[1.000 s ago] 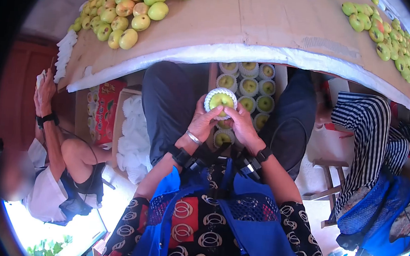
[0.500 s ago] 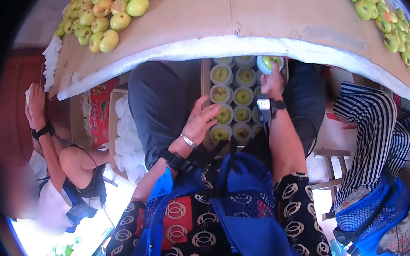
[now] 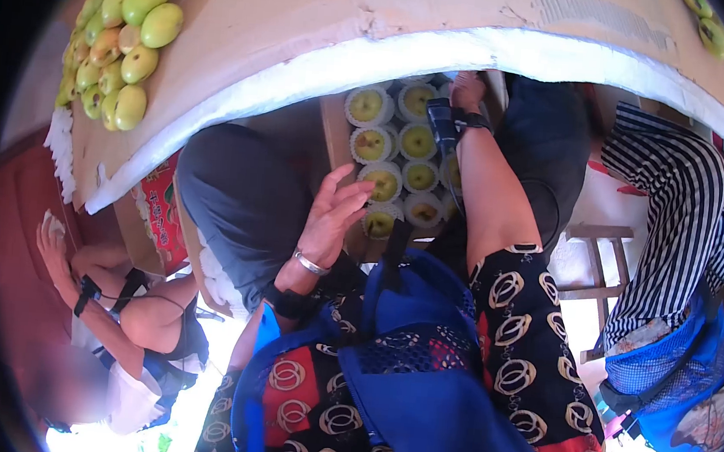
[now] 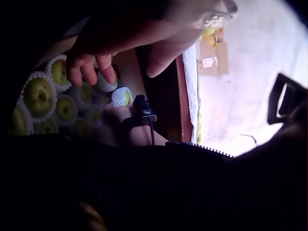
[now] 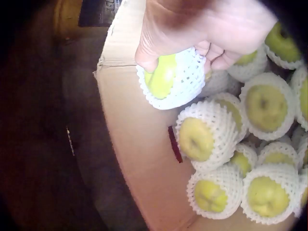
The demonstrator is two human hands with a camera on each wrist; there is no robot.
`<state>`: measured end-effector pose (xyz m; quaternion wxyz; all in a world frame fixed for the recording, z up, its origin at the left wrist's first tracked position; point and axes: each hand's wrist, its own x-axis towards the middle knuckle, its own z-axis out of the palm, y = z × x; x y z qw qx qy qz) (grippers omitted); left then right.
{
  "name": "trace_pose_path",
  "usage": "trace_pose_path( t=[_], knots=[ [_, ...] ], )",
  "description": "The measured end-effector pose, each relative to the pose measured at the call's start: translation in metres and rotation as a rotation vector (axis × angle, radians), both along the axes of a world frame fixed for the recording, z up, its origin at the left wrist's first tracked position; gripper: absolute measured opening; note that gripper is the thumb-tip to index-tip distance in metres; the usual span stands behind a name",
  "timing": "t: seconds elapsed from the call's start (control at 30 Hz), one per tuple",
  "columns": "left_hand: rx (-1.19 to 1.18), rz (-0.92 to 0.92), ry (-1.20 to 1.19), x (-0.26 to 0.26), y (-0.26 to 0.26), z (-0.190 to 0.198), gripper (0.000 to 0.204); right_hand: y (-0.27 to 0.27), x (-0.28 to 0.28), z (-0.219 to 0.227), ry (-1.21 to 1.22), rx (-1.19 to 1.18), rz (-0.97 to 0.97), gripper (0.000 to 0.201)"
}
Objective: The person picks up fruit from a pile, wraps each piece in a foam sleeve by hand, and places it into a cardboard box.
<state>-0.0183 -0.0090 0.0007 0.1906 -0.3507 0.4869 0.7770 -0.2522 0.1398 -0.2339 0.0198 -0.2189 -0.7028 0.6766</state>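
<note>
A: Where is the held apple [image 5: 162, 82]?

B: In the right hand [image 5: 207, 26], at the far right part of the box [image 5: 137, 139], just beside the cardboard wall. I can't tell if it touches the wall.

A: How does that hand grip it?

B: Snugly. The thumb lies on the green skin, and the fingers bend round the white foam net [image 5: 190, 82] about the fruit.

A: And the left hand [image 3: 326, 219]?

B: Loose and wide, fingers apart and slightly bent, with nothing in its grip. It hangs by the near left edge of the box, beside the other apples [image 3: 420, 141]. I can't tell whether its fingertips touch one.

A: How do those sit?

B: In rows, each in its own foam net. In the right wrist view some tilt sideways.

A: What's around them?

B: A table [image 3: 447, 7] reaches over the box's far end, with loose apples [image 3: 164, 23] heaped at its left. A wooden stool [image 3: 597, 232] stands near somebody's striped trousers [image 3: 679, 191].
</note>
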Motion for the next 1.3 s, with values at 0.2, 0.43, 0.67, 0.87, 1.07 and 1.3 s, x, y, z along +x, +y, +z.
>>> trace_pose_path(
  t=[0.2, 0.43, 0.67, 0.87, 1.07, 1.3],
  knots=[
    [-0.014, -0.016, -0.033, -0.001, 0.001, -0.003, 0.052, -0.003, -0.005, -0.012, -0.065, -0.341, -0.146, 0.043],
    [-0.025, -0.032, -0.042, 0.0, 0.0, -0.006, 0.051, 0.021, -0.007, -0.026, 0.105, 1.04, 0.648, 0.045],
    [-0.024, -0.049, -0.041, -0.001, -0.003, -0.005, 0.049, 0.021, -0.008, -0.023, 0.381, 1.054, 0.582, 0.025],
    [-0.025, -0.087, -0.033, -0.001, -0.004, -0.005, 0.044, 0.016, -0.012, -0.011, 0.185, 1.437, 0.706, 0.018],
    [-0.006, -0.102, -0.006, 0.003, -0.005, -0.006, 0.042, 0.023, -0.008, -0.033, 0.124, 1.053, 0.526, 0.02],
    [-0.028, -0.109, -0.001, 0.007, -0.007, -0.011, 0.041, 0.014, 0.007, 0.018, 0.131, 0.732, 0.261, 0.025]
  ],
)
